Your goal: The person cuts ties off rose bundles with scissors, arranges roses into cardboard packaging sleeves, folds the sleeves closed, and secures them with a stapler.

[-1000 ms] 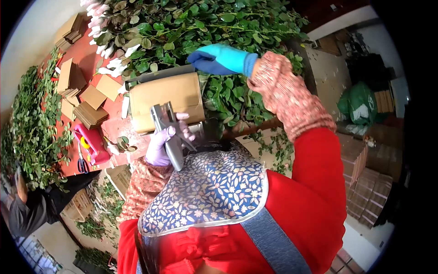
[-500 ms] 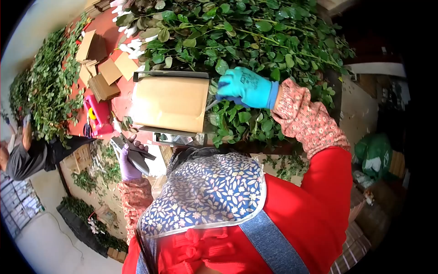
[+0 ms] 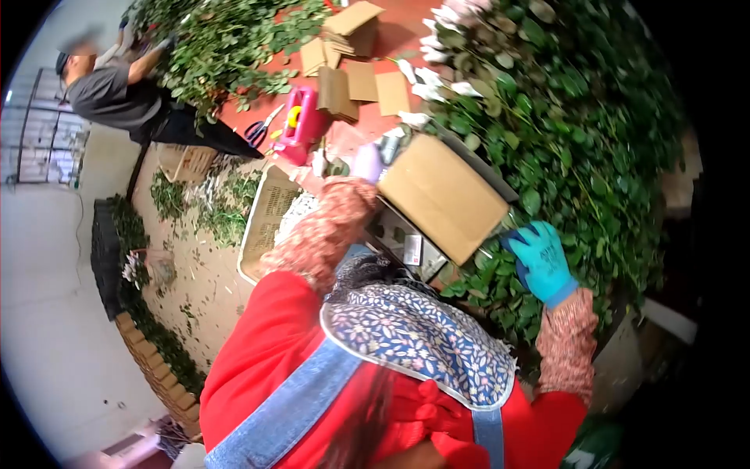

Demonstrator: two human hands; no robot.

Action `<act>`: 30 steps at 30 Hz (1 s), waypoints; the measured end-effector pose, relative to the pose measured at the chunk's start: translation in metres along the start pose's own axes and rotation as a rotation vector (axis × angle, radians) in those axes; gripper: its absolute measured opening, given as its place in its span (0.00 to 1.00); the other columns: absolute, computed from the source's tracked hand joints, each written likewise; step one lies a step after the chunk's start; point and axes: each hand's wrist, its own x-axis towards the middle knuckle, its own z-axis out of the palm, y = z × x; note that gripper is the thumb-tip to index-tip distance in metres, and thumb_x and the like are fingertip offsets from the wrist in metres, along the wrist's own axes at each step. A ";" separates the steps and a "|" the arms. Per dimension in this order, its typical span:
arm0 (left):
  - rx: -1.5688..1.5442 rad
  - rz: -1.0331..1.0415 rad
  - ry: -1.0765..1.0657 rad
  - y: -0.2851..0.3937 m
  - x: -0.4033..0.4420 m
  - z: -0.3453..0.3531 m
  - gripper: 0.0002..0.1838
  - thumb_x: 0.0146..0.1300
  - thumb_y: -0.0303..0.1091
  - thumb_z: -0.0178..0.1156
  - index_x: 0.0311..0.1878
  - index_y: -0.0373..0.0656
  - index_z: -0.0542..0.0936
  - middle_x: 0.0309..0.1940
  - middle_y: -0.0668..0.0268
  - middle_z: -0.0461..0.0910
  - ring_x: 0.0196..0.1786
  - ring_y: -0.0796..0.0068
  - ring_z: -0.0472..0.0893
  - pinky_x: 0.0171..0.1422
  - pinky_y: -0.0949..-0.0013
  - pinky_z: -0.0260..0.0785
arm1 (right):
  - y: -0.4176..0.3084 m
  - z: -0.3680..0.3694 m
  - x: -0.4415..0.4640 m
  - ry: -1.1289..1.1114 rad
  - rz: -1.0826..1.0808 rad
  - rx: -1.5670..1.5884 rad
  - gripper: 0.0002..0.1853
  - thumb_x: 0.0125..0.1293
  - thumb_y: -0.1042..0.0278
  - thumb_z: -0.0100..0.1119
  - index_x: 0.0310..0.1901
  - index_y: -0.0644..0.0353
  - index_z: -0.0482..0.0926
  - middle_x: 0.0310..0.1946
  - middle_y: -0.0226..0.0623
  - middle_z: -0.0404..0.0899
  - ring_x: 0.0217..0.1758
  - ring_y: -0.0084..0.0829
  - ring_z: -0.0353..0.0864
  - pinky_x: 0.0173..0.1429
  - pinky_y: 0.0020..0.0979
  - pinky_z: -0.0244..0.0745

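Observation:
A brown cardboard wrap [image 3: 444, 199] lies in a dark-sided holder [image 3: 476, 160] in front of me. At its left end is my left hand [image 3: 367, 162] in a purple glove. Its fingers are mostly hidden, but a grey stapler [image 3: 391, 146] shows just beyond them. My right hand [image 3: 541, 262], in a teal and dark blue glove, is beside the right end of the cardboard. Its fingers are curled in around pale flower stems [image 3: 486, 252], only partly visible.
Leafy stems [image 3: 601, 172] cover the right side. Cardboard pieces [image 3: 363, 82], a pink tape dispenser [image 3: 301, 125] and scissors [image 3: 262, 129] lie on the red table. A plastic crate [image 3: 262, 211] stands below. Another person [image 3: 121, 98] works at far left beside more foliage.
My view has turned, so the cardboard wrap now sits tilted. My left hand has moved with the stapler from below the holder to the wrap's left end. My right hand stays at the right end.

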 end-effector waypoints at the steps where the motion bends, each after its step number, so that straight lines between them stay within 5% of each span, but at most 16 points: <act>1: 0.068 -0.026 -0.017 0.017 0.004 0.000 0.24 0.51 0.42 0.72 0.47 0.36 0.79 0.42 0.46 0.81 0.46 0.47 0.82 0.50 0.51 0.75 | -0.004 -0.008 0.002 -0.008 0.019 0.003 0.20 0.45 0.79 0.56 0.44 0.57 0.79 0.44 0.38 0.77 0.52 0.45 0.72 0.61 0.46 0.66; 4: -0.043 0.124 -0.050 0.033 -0.015 -0.046 0.24 0.50 0.46 0.72 0.46 0.42 0.80 0.43 0.50 0.81 0.49 0.50 0.80 0.56 0.53 0.73 | -0.016 -0.037 -0.006 -0.015 0.198 -0.109 0.22 0.46 0.79 0.56 0.48 0.60 0.79 0.49 0.43 0.77 0.59 0.51 0.70 0.64 0.48 0.65; 6: 0.007 0.343 0.308 0.022 -0.022 -0.091 0.17 0.53 0.44 0.71 0.40 0.43 0.83 0.41 0.54 0.82 0.45 0.50 0.81 0.50 0.57 0.75 | -0.021 -0.048 -0.039 0.204 0.336 -0.181 0.23 0.57 0.79 0.53 0.56 0.67 0.76 0.57 0.51 0.76 0.65 0.53 0.69 0.69 0.50 0.62; 8: -0.009 0.288 0.553 -0.013 -0.023 -0.147 0.13 0.53 0.43 0.69 0.36 0.44 0.85 0.37 0.56 0.82 0.42 0.50 0.80 0.49 0.57 0.75 | -0.026 -0.035 -0.066 0.451 0.442 -0.223 0.20 0.63 0.79 0.51 0.57 0.70 0.76 0.58 0.52 0.76 0.63 0.52 0.73 0.69 0.46 0.65; 10: 0.130 0.095 0.591 -0.094 -0.006 -0.169 0.18 0.56 0.49 0.67 0.34 0.42 0.85 0.35 0.56 0.82 0.43 0.53 0.81 0.51 0.55 0.73 | -0.088 -0.040 -0.012 0.716 0.675 0.239 0.16 0.68 0.79 0.46 0.55 0.70 0.78 0.55 0.46 0.80 0.59 0.39 0.78 0.66 0.37 0.70; 13: -0.346 -0.109 -0.026 -0.155 0.028 -0.158 0.28 0.62 0.62 0.60 0.39 0.42 0.87 0.29 0.55 0.84 0.37 0.57 0.84 0.48 0.57 0.74 | -0.101 0.015 0.011 0.714 0.712 0.724 0.16 0.70 0.76 0.45 0.54 0.70 0.78 0.53 0.43 0.80 0.56 0.35 0.78 0.64 0.35 0.70; 16: -0.814 -0.196 -0.292 -0.165 0.048 -0.144 0.18 0.66 0.44 0.64 0.36 0.35 0.85 0.28 0.60 0.85 0.30 0.73 0.84 0.36 0.69 0.77 | -0.193 0.033 0.112 0.506 0.567 1.064 0.15 0.67 0.78 0.49 0.53 0.70 0.78 0.49 0.41 0.81 0.51 0.32 0.79 0.56 0.32 0.74; 19: -1.105 -0.159 -0.333 -0.151 0.032 -0.163 0.11 0.66 0.35 0.65 0.33 0.36 0.82 0.27 0.63 0.84 0.26 0.78 0.81 0.33 0.73 0.74 | -0.237 0.037 0.175 0.176 0.341 1.007 0.16 0.62 0.83 0.55 0.52 0.68 0.79 0.46 0.41 0.82 0.45 0.29 0.81 0.49 0.30 0.75; 21: -0.996 -0.036 -0.248 -0.131 -0.019 -0.205 0.05 0.64 0.30 0.62 0.35 0.39 0.81 0.31 0.69 0.80 0.38 0.79 0.77 0.48 0.75 0.67 | -0.247 0.045 0.196 0.170 0.234 0.963 0.15 0.62 0.83 0.56 0.51 0.66 0.80 0.42 0.42 0.83 0.43 0.31 0.83 0.48 0.31 0.76; 24: -1.176 -0.391 -0.377 -0.172 -0.152 -0.244 0.06 0.61 0.31 0.67 0.37 0.41 0.81 0.35 0.69 0.79 0.41 0.79 0.77 0.53 0.73 0.68 | -0.267 0.096 0.211 0.055 0.429 1.312 0.14 0.63 0.83 0.57 0.51 0.66 0.81 0.41 0.42 0.84 0.42 0.33 0.84 0.48 0.30 0.77; 26: -1.260 -0.303 -0.653 -0.208 -0.212 -0.253 0.04 0.66 0.28 0.62 0.40 0.37 0.80 0.40 0.65 0.82 0.47 0.76 0.80 0.57 0.70 0.71 | -0.269 0.141 0.229 -0.147 0.634 1.410 0.16 0.70 0.73 0.57 0.57 0.65 0.78 0.51 0.39 0.82 0.51 0.28 0.81 0.55 0.27 0.75; 28: -1.500 -0.383 -0.585 -0.205 -0.234 -0.253 0.04 0.70 0.25 0.56 0.42 0.36 0.79 0.44 0.63 0.82 0.43 0.78 0.78 0.53 0.74 0.70 | -0.261 0.157 0.262 -0.230 0.650 1.412 0.19 0.75 0.67 0.50 0.63 0.66 0.72 0.58 0.36 0.77 0.58 0.25 0.76 0.61 0.29 0.70; 30: -1.462 -0.342 -0.624 -0.220 -0.232 -0.244 0.05 0.71 0.25 0.55 0.43 0.36 0.79 0.45 0.64 0.82 0.40 0.80 0.76 0.51 0.75 0.70 | -0.254 0.194 0.291 0.020 0.565 1.628 0.20 0.76 0.62 0.48 0.63 0.64 0.72 0.58 0.37 0.77 0.60 0.30 0.76 0.63 0.33 0.71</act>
